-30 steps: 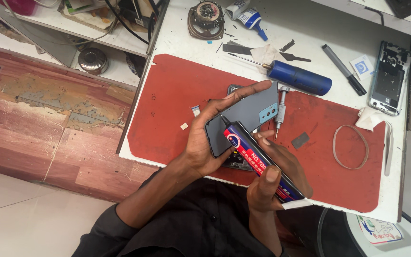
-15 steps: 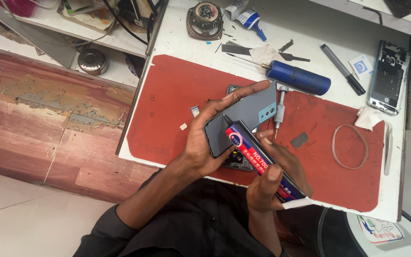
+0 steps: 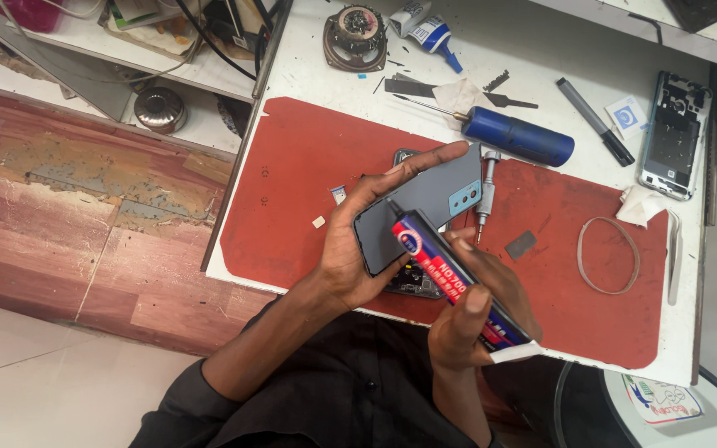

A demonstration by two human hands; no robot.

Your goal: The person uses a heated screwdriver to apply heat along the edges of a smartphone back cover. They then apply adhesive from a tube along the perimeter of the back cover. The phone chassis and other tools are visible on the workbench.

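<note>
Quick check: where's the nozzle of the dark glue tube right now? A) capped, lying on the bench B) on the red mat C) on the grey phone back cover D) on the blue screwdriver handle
C: the right hand tilts the dark glue tube so that its nozzle meets the grey phone back cover, held by the left hand.

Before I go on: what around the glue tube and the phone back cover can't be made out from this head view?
- Tip of the glue tube: too small to tell whether it touches the back cover, head view.
- Lower part of the cover: hidden by the left hand.
- Phone body on the red mat: mostly covered by both hands.
- Tube's tail end: wrapped by the right hand.
</note>
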